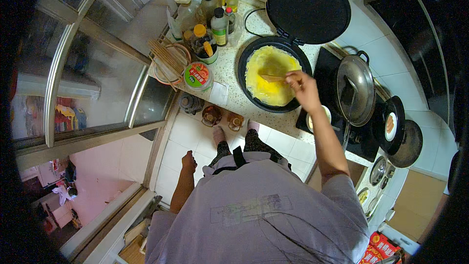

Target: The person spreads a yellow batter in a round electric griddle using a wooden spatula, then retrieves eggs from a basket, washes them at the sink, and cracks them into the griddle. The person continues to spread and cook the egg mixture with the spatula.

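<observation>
My right hand (303,87) grips a wooden spreader (273,78) by its end. The spreader lies over a thin round pancake with yellow egg (276,93), which fills much of the round black electric griddle (244,80). Its black lid (308,7) stands raised behind, joined at the hinge. Under my right forearm a pale bowl (325,114) is partly hidden. My left hand (189,161) hangs low by my side over the tiled floor, its fingers curled; nothing shows in it.
Left of the griddle are a tub with a green and red lid (198,76), chopsticks (166,58) and several bottles (220,25). A lidded wok (355,91) on the black cooktop (324,69) and black pans (397,124) stand at right. Jars (211,115) sit on the floor by the counter.
</observation>
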Motion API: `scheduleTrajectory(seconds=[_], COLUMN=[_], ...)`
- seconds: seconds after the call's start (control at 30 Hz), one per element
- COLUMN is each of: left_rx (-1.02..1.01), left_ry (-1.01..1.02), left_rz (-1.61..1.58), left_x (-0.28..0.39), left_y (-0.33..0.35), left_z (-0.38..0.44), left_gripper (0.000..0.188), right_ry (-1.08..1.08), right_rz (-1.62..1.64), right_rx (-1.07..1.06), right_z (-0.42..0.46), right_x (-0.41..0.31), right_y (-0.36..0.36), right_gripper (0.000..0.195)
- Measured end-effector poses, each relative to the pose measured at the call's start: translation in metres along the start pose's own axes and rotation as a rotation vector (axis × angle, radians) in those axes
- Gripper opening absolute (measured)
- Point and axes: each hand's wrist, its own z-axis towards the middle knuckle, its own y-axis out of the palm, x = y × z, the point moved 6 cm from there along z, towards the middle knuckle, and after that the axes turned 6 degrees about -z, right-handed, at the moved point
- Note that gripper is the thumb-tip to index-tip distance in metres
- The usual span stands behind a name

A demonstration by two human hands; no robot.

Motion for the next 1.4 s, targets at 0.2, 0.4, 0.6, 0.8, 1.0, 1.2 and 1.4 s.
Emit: scheduleTrajectory(seconds=[0.2,0.4,0.6,0.8,1.0,1.2,1.4], left_rx=[0.085,0.073,0.085,0.101,0.056,0.061,0.014], left_ry=[-0.069,-0.048,-0.051,-0.040,-0.025,-0.046,-0.031], left_rz=[-0.006,-0.017,-0.035,0.058,0.039,0.067,0.064], left_x=[-0.009,-0.019,-0.031,-0.021,0.003,0.005,-0.007], left_y=[-0.005,-0.013,-0.015,-0.003,0.010,0.007,0.001], left_z=[-0.010,-0.021,-0.024,-0.024,-0.014,0.000,0.001], left_gripper=[0.040,0.038,0.039,0.039,0.040,0.041,0.039], right_ry=[0.215,0.188,-0.142,-0.515,-0.500,-0.381,-0.545], right_rz=[0.262,0.385,0.001,-0.547,-0.501,-0.545,-0.444], right_rx=[-0.211,-0.126,0.076,-0.028,-0.054,0.010,-0.039], right_z=[0.068,0.128,0.106,0.007,-0.022,0.002,-0.040], right_x=[0.037,0.045,0.006,-0.026,-0.047,-0.037,-0.057], right_y=[0.005,0.019,0.008,0.057,0.055,0.051,0.071], right_gripper=[0.010,0.008,0.015,0.024,0.030,0.037,0.030])
